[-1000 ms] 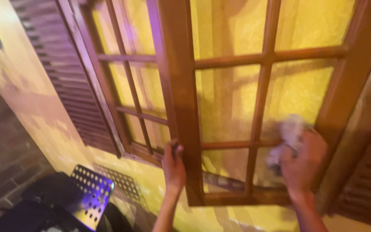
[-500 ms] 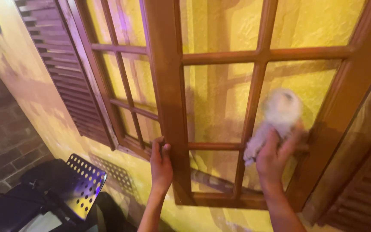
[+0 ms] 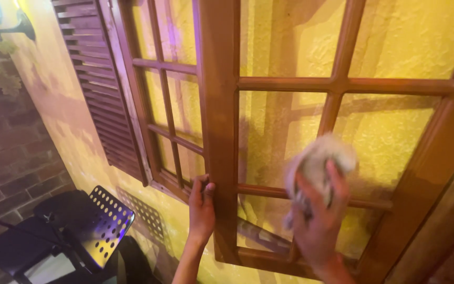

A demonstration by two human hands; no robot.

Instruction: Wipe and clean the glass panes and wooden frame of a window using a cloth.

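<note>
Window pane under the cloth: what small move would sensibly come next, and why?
Probably a sweep of the cloth sideways toward the right of the same glass pane. The right hand presses it against the pane's lower left part, beside the centre bar, so the rest lies uncovered. The left hand grips the wooden window frame, steadying it.
</note>
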